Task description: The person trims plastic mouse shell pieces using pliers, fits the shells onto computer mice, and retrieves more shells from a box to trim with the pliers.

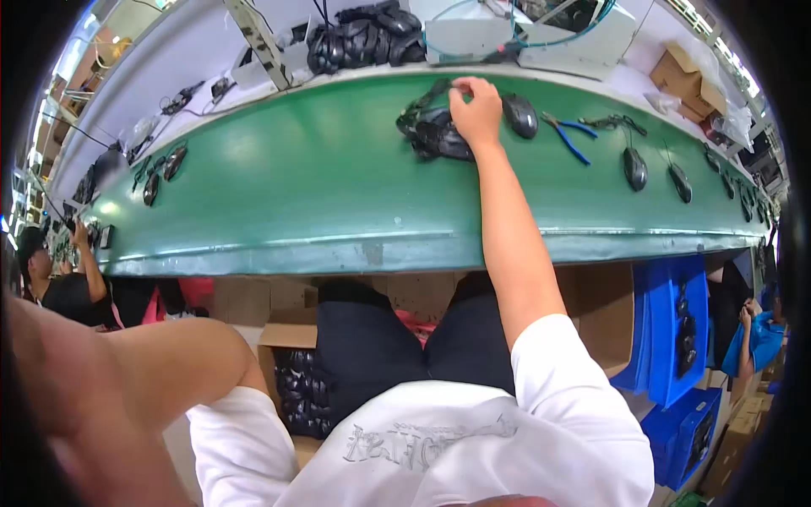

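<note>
My right hand reaches to the far part of the green bench. Its thumb and index finger are pinched at a black mouse cable, above a small heap of black computer mice with cables. One black mouse lies just right of that hand. Beside it are blue-handled pliers, jaws apart. My left arm is bent up close to the camera, and my left hand looms large and blurred at the left edge, its fingers not visible.
On the green bench, more mice lie to the right and others at left. A shelf behind holds a pile of black mice. Below are a cardboard box of wrapped items and blue crates. People sit at both sides.
</note>
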{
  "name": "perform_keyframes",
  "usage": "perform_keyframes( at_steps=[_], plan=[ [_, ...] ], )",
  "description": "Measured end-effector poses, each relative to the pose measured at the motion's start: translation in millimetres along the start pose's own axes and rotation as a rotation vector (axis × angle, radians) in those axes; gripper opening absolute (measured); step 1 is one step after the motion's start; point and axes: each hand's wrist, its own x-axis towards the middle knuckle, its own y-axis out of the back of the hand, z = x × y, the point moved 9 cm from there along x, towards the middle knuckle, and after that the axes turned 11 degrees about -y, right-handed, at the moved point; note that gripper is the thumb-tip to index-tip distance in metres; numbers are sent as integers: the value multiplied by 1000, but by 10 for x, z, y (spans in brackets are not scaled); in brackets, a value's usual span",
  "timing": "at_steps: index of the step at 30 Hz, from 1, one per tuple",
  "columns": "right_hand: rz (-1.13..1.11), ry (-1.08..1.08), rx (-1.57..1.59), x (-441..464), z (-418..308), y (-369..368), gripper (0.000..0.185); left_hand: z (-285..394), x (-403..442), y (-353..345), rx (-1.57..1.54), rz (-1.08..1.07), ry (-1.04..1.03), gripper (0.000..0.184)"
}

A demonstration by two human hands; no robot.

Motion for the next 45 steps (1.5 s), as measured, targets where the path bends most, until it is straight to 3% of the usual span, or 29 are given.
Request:
perform_keyframes(
  at_steps=[5, 8, 15, 16, 19, 21, 23, 27, 30, 34, 38, 43, 45],
  plan=[
    [-24, 76, 50, 487, -387, -171, 15, 48, -75, -73, -3, 13, -42, 14],
    [-96, 9, 59, 209, -345, -174, 16, -26, -115, -154, 1, 12, -21, 15],
    [-456, 2, 143, 101, -518, -320, 23, -410, -305, -207, 124, 9, -8, 16],
    [-521, 90, 111, 64, -631, -355, 23, -574, -419, -235, 179, -9, 16, 16],
    [-663, 289, 76, -35, -653, -532, 21, -1282, -1123, -337, 381, -111, 227, 16],
    [-715, 244, 37, -57, -696, -535, 16, -1820, -1963, -335, 465, -211, 444, 16],
    [-766, 206, -13, -145, -670, -607, 14, -2125, -2904, -150, 460, -293, 639, 5],
    [-784, 195, -59, -147, -634, -639, 10, -2208, -4263, 331, 577, -398, 1005, 7],
    [-696, 190, -82, -128, -617, -642, 6, -2270, -4114, 386, 493, -266, 1013, 16],
    [-703, 73, -60, -84, -612, -591, 4, -2285, -4458, 375, 365, -264, 1207, 29],
    [-663, -29, -58, 30, -598, -463, 5, -2257, -4392, 266, 389, -371, 1125, 30],
    [-535, -95, 370, 207, -604, -201, 11, -2248, -4360, 288, 382, -322, 1117, 34],
    [-492, -237, 608, 247, -399, -345, 15, -2253, -4389, 280, 279, -270, 1176, 30]
  ],
)
